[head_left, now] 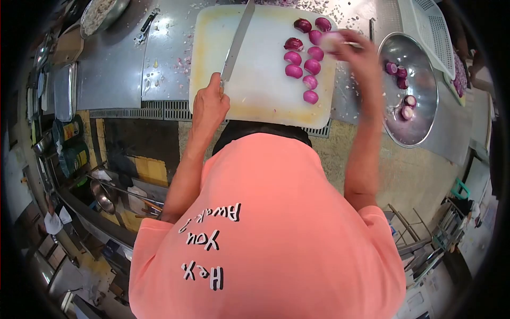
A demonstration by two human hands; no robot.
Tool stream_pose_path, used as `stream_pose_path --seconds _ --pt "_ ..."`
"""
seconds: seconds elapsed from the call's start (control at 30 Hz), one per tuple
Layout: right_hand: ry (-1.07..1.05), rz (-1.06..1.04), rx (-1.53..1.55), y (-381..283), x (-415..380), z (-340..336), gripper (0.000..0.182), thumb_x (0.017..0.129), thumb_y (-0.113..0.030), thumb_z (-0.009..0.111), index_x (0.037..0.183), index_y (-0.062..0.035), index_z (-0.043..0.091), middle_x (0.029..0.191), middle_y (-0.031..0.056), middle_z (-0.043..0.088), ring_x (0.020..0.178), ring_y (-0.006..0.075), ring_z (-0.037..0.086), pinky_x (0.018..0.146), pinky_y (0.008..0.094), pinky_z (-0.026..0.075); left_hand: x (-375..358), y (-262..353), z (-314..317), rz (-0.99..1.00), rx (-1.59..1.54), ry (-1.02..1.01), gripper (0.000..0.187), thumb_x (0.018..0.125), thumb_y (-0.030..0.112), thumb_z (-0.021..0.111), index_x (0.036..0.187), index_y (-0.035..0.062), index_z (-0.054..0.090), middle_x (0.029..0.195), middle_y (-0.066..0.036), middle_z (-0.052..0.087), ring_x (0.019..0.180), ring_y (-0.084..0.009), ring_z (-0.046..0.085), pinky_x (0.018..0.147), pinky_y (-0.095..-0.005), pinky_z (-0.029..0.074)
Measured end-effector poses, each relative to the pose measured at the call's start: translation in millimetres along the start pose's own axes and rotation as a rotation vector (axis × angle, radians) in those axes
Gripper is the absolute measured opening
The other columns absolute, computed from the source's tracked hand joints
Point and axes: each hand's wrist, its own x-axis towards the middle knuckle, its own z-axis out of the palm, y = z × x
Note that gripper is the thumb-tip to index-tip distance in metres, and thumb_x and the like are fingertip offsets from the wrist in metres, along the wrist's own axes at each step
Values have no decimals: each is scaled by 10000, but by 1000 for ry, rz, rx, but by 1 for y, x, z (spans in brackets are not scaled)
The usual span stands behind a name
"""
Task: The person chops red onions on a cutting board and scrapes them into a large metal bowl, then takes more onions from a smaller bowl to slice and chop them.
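Observation:
My left hand (209,108) is closed around the handle of a long kitchen knife (237,43). The blade lies over the left part of a white cutting board (260,85) and points away from me. Several red onion halves (293,70) stand in two rough columns on the board's right part. My right hand (358,52), smeared by motion, is over the board's right edge beside the upper onions. In its fingers is a pale, blurred piece that looks like an onion half (330,42). The exact grip is not sharp.
A steel bowl (409,130) with several onion pieces (402,74) stands right of the board. Beyond it are a white perforated basket (433,37) and chopped purple onion (460,77). A steel bowl (101,18) of pale food is at upper left. Scraps litter the steel table (114,74).

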Motion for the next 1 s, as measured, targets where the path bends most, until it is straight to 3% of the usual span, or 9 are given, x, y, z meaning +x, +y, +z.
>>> stream_pose_path --seconds 0.07,0.13,0.23,0.33,0.47,0.63,0.77,0.83,1.0 --pt "-117 76 -110 2 -1 74 325 825 -269 731 1044 -31 709 881 104 708 814 170 678 732 323 535 0 -1 0 24 -9 19 363 779 -15 539 1137 -17 477 670 -239 563 687 -465 592 636 -517 443" --pt "-239 3 -197 25 0 125 296 820 -221 711 1029 -12 707 873 141 711 796 251 689 748 349 536 1 -3 -2 49 26 5 336 780 -12 542 1111 -23 488 681 -248 563 696 -468 590 632 -508 440" --pt "-147 -68 -347 45 -3 157 241 826 -150 670 1014 -3 708 927 173 697 831 336 672 758 397 529 -6 1 -15 21 18 -26 366 793 50 577 1148 20 493 684 -229 552 678 -445 578 621 -467 448" --pt "0 -275 -448 48 -11 154 197 825 -86 655 996 -2 706 959 182 674 823 307 674 719 371 532 -30 9 -30 39 27 -21 358 794 53 593 1138 17 505 681 -227 549 676 -437 585 618 -457 451" --pt "-1 -310 -476 38 -22 157 92 798 -8 641 882 2 676 872 139 646 780 331 648 676 403 513 -62 23 -51 42 15 -88 356 801 61 601 1141 11 508 682 -233 550 672 -435 590 616 -454 453" --pt "19 -351 -490 41 -21 163 76 791 10 637 861 2 664 856 144 636 762 344 637 662 407 507 -72 28 -46 41 132 -189 316 818 9 567 1119 -28 477 714 -267 565 704 -477 582 632 -505 442" --pt "-11 -364 -471 46 -19 160 121 775 3 657 895 2 673 886 147 642 766 341 638 681 407 515 -31 17 0 93 134 -119 279 819 -6 550 1083 -41 467 721 -274 576 735 -502 572 644 -530 432" --pt "-32 -354 -422 48 -21 159 162 761 -1 670 923 1 672 926 146 643 759 337 639 699 400 521 -5 11 23 290 2 9 296 772 -51 512 1061 -30 449 695 -288 580 713 -515 573 642 -583 417" --pt "-137 -368 -272 41 -35 164 212 735 -25 681 945 -19 655 989 148 624 884 355 605 758 436 517 -6 10 -5 180 32 -31 260 784 -12 544 1020 -7 435 709 -269 582 743 -506 580 641 -553 431"
